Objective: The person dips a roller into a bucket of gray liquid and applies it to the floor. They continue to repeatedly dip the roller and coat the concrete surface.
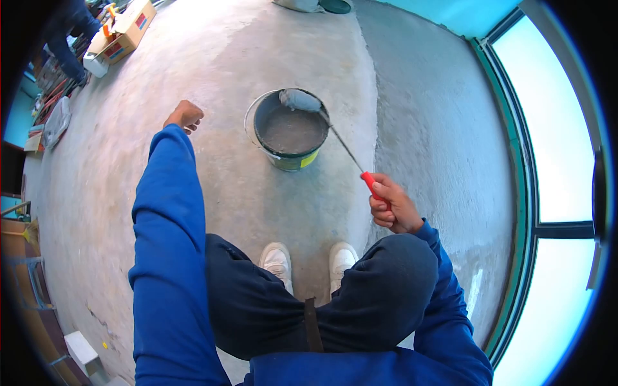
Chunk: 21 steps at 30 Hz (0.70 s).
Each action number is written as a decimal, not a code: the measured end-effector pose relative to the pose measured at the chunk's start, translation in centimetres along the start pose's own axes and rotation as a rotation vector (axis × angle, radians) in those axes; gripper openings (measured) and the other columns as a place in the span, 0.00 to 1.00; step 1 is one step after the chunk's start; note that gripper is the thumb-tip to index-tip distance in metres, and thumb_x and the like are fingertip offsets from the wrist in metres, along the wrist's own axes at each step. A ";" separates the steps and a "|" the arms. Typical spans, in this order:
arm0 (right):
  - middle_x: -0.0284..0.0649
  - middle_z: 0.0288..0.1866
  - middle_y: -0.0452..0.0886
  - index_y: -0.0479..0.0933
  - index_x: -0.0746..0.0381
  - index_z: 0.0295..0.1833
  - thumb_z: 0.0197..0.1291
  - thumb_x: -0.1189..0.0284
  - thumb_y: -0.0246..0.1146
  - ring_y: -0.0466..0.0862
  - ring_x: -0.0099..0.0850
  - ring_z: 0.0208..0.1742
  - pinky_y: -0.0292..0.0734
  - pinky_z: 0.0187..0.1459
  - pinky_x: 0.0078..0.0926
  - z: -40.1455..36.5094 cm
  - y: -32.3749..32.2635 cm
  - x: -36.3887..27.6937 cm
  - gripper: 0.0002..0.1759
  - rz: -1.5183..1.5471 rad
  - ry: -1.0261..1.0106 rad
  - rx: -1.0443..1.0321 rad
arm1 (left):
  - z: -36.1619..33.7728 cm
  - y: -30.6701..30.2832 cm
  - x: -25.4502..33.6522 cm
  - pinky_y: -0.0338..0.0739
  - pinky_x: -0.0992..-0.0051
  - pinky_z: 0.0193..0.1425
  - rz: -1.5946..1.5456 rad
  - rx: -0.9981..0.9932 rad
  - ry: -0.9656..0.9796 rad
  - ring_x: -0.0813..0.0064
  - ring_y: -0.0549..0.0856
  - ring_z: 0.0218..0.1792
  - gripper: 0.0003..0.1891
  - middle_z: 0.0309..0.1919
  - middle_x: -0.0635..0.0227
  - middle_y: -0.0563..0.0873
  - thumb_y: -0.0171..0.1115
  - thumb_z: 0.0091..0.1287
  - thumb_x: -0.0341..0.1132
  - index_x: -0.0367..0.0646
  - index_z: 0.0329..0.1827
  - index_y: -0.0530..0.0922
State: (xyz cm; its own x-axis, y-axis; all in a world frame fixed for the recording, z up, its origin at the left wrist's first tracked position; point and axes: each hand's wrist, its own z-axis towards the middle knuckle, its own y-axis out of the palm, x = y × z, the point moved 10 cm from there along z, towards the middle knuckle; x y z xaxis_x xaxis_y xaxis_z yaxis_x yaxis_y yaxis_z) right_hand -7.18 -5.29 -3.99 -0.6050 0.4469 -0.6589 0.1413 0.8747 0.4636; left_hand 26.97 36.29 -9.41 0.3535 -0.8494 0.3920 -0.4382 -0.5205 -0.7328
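Observation:
My right hand (pixel 397 204) is wrapped round the red handle of a paint roller (pixel 300 100). Its thin metal rod slants up and left, and the grey, wet-looking roller head rests at the far rim of a bucket (pixel 293 162). Thick grey-brown liquid (pixel 291 132) fills part of this bucket, which stands upright on the floor and has a yellow patch on its side. To the left of the bucket, my left hand (pixel 185 116) hangs over the floor with its fingers curled in. Nothing shows in it, and it does not touch the bucket.
Darker, wet-looking grey coating (pixel 438 148) covers the floor on the right, along a green-framed window (pixel 534 193). My white shoes (pixel 277 262) are close in front of the bucket. A cardboard box (pixel 125 35) and a person's legs (pixel 64 48) are at the far left.

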 end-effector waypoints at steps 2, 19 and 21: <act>0.25 0.19 0.60 0.63 0.56 0.64 0.72 0.63 0.49 0.53 0.13 0.12 0.53 0.12 0.11 -0.3 0.7 0.8 0.19 0.182 0.086 -0.117 | -0.1 0.2 0.2 0.79 0.69 0.35 -0.011 0.003 -0.004 0.72 0.82 0.29 0.13 0.33 0.67 0.82 0.58 0.61 0.37 0.43 0.47 0.82; 0.29 0.20 0.63 0.63 0.56 0.67 0.70 0.60 0.51 0.59 0.15 0.11 0.55 0.13 0.16 -11.4 -17.8 10.2 0.23 0.120 -0.189 0.600 | 2.2 1.3 -2.0 0.76 0.64 0.40 -0.023 -0.075 -0.058 0.71 0.80 0.32 0.15 0.33 0.68 0.79 0.57 0.63 0.38 0.46 0.52 0.78; 0.31 0.21 0.68 0.65 0.58 0.64 0.68 0.62 0.54 0.63 0.18 0.12 0.58 0.13 0.18 -10.5 -20.5 10.2 0.22 0.004 -0.218 0.708 | 1.4 1.2 -1.5 0.76 0.65 0.38 -0.032 -0.066 -0.048 0.72 0.79 0.29 0.15 0.30 0.69 0.79 0.56 0.62 0.36 0.46 0.51 0.79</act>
State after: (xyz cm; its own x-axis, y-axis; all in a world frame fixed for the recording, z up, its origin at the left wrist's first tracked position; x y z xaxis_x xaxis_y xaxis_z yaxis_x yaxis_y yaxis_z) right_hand -24.52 -20.63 -14.01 -0.4450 0.4128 -0.7947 0.6589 0.7519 0.0217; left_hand 27.12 37.07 -11.68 0.4070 -0.8279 0.3860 -0.4791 -0.5533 -0.6814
